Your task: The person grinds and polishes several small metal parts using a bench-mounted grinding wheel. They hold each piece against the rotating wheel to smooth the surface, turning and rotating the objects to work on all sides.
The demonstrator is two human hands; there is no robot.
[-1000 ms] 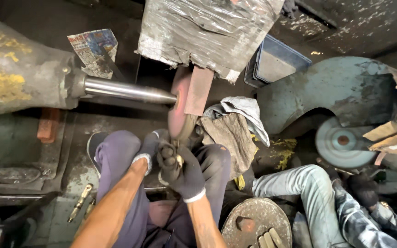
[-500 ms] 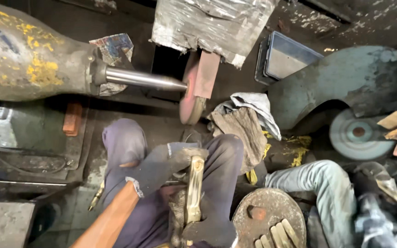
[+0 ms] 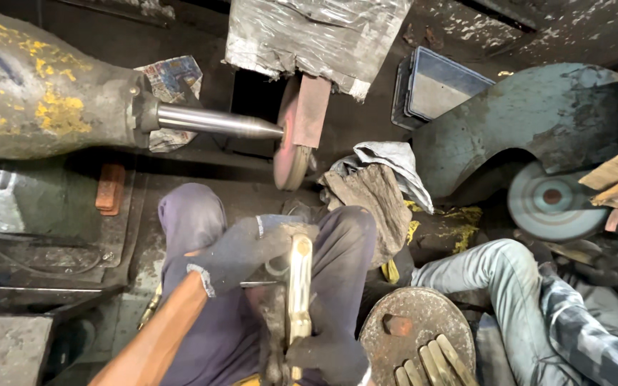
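A long brass-coloured metal piece (image 3: 299, 286) lies lengthwise over my lap. My left hand (image 3: 241, 250), in a dark glove, grips its far end. My right hand (image 3: 327, 357), also gloved, holds its near end at the bottom edge of the view. Beyond my knees a reddish grinding wheel (image 3: 291, 154) stands on a pointed steel shaft (image 3: 216, 121). The shaft comes out of a big grimy motor housing (image 3: 37, 86) with yellow paint flecks on the left.
A round rusty metal disc (image 3: 413, 322) with several brass pieces (image 3: 427, 364) on it sits at my right. Dirty rags (image 3: 373, 186) lie by my right knee. Another person's jeans-clad leg (image 3: 488, 275) is at right, below a teal wheel guard (image 3: 538, 129).
My hands drew back from the grinding wheel toward my lap. The brass piece now lies lengthwise between both hands, and the view has shifted slightly.
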